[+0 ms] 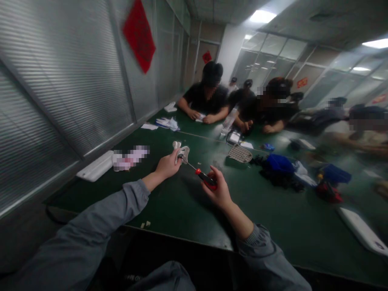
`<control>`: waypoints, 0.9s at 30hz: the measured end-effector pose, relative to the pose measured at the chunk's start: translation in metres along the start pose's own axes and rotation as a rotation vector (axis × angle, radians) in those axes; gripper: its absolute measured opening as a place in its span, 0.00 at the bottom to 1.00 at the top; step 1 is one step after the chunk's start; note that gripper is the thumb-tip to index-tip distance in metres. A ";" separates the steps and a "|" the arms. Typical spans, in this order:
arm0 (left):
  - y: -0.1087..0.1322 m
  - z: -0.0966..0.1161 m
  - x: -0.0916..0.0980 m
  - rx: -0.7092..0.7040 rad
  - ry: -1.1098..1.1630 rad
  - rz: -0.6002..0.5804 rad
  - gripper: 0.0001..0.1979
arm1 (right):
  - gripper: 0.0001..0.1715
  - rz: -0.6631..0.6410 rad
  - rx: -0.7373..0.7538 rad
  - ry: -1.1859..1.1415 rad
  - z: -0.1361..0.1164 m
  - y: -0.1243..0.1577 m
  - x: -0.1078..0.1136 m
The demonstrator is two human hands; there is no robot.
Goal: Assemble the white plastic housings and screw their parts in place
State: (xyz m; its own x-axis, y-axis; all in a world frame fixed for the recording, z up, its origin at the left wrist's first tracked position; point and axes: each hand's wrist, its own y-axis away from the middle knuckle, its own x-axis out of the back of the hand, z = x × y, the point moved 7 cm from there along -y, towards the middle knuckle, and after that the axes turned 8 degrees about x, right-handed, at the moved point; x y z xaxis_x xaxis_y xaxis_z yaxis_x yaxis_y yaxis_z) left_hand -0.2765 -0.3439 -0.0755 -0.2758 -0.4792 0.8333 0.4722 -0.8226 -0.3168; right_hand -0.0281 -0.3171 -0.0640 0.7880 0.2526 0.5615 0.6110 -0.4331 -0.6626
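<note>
line up squarely, press gently, turn slowly

from here, the left hand (168, 165) pinches a white plastic piece (186, 154) above the green table (178, 210); the right hand (220, 190) has its fingers loosely curled round a red-and-black screwdriver (207, 179), tip at the piece. i can't tell if it's seated. i'd hold the shaft straight, left fingertips clear.
</note>
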 end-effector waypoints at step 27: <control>0.001 0.006 -0.001 -0.055 -0.069 0.047 0.25 | 0.35 0.074 -0.178 -0.065 0.013 0.001 0.014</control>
State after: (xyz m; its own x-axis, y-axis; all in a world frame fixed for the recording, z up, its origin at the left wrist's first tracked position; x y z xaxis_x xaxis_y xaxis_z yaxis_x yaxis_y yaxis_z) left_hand -0.2707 -0.3426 -0.0739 -0.1948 -0.4967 0.8458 0.4361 -0.8162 -0.3789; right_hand -0.0154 -0.3025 -0.0634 0.8370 0.2670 0.4777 0.5327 -0.5975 -0.5994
